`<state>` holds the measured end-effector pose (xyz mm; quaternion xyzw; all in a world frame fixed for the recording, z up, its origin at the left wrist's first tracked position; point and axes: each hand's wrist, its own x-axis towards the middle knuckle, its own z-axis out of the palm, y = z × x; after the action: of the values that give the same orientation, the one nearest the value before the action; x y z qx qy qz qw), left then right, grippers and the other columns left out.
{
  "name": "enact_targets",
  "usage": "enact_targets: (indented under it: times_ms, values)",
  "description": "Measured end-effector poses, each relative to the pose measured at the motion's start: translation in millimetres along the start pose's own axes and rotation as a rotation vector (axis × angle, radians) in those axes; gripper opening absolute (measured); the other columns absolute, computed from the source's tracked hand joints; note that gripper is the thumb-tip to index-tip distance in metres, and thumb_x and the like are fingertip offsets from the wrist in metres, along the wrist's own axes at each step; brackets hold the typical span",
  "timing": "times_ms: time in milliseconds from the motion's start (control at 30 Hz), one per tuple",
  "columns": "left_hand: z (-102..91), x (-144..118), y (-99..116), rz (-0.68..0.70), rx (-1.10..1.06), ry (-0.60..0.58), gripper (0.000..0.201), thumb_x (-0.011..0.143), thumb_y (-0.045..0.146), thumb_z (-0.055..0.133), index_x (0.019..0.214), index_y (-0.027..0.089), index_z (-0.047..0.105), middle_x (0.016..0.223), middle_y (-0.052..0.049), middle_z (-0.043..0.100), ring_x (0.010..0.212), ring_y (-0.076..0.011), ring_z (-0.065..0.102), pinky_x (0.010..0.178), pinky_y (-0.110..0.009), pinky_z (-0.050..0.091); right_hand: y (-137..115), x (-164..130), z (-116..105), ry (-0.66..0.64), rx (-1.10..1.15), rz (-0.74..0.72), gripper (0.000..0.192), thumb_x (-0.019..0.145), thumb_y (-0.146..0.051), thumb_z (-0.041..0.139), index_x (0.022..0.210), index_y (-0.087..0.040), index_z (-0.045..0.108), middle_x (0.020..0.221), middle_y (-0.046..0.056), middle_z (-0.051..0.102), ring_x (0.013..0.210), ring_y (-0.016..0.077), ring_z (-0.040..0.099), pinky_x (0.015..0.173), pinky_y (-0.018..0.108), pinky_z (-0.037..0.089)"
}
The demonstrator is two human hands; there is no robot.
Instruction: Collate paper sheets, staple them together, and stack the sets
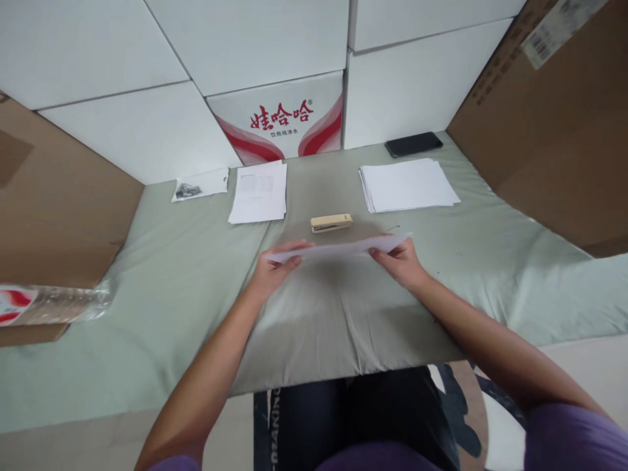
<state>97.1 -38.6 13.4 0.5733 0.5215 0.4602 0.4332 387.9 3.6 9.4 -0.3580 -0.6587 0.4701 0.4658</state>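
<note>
Between my two hands I hold white paper (338, 250), seen nearly edge-on above the table's front half. How many sheets it has I cannot tell. My left hand (279, 263) pinches its left end, thumb on the near side. At the right end my right hand (396, 261) grips it the same way. Just beyond the paper lies a cream-coloured stapler (331, 223) on the cloth. Farther left rests a small pile of printed sheets (258, 193). To the right is a larger stack of white paper (408, 185) with slightly uneven edges.
A black phone (414, 144) lies at the back right. At the back left is a clear bag (201, 185) with small dark items. White boxes (279, 121) line the back; brown cartons (554, 124) flank both sides. A plastic bottle (73, 304) lies at far left. Green cloth (171, 261) covers the table.
</note>
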Motion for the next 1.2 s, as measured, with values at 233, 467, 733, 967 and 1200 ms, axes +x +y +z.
enact_targets:
  times_ms: [233, 467, 733, 967, 1200]
  values:
    - [3.2, -1.2, -11.1, -0.055, 0.122, -0.007, 0.05, 0.078, 0.062, 0.071, 0.098, 0.016, 0.077, 0.096, -0.011, 0.079, 0.099, -0.0268, 0.072, 0.093, -0.041, 0.059, 2.5, 0.8, 1.6, 0.029, -0.069, 0.042, 0.026, 0.082, -0.043, 0.069, 0.087, -0.018, 0.075, 0.085, 0.008, 0.075, 0.082, 0.023, 0.071, 0.08, 0.038, 0.06]
    - [5.7, -0.9, -13.3, -0.029, 0.112, -0.039, 0.052, 0.083, 0.062, 0.066, 0.104, 0.015, 0.075, 0.106, -0.013, 0.077, 0.109, -0.0281, 0.07, 0.102, -0.044, 0.055, 2.8, 1.2, 1.2, 0.031, -0.109, 0.027, 0.027, 0.083, -0.043, 0.067, 0.09, -0.017, 0.074, 0.092, 0.01, 0.075, 0.089, 0.0247, 0.072, 0.085, 0.041, 0.06]
    - [6.9, 1.6, -6.7, -0.003, 0.077, -0.006, 0.057, 0.082, 0.064, 0.066, 0.109, 0.014, 0.073, 0.103, -0.014, 0.077, 0.107, -0.0278, 0.07, 0.1, -0.043, 0.055, 2.2, 3.8, 0.3, 0.034, -0.12, 0.017, 0.029, 0.083, -0.043, 0.068, 0.095, -0.017, 0.073, 0.095, 0.011, 0.075, 0.096, 0.026, 0.072, 0.091, 0.042, 0.058]
    - [-7.0, 8.0, -0.9, 0.09, 0.17, 0.263, 0.035, 0.087, 0.052, 0.065, 0.093, 0.018, 0.07, 0.089, -0.006, 0.073, 0.086, -0.0177, 0.067, 0.078, -0.028, 0.054, -0.7, -2.7, -5.4, 0.019, -0.273, -0.224, 0.026, 0.095, -0.035, 0.059, 0.11, -0.018, 0.074, 0.102, 0.01, 0.076, 0.096, 0.0241, 0.073, 0.088, 0.039, 0.059]
    - [-28.2, 6.6, 15.1, -0.492, -0.219, 0.105, 0.071, 0.089, 0.079, 0.037, 0.088, 0.017, 0.071, 0.066, -0.009, 0.068, 0.066, -0.0244, 0.068, 0.052, -0.031, 0.051, -22.6, -5.2, 5.0, -0.357, -0.545, -0.777, 0.041, 0.098, -0.026, 0.059, 0.139, -0.022, 0.061, 0.135, 0.013, 0.066, 0.132, 0.0281, 0.058, 0.105, 0.048, 0.051]
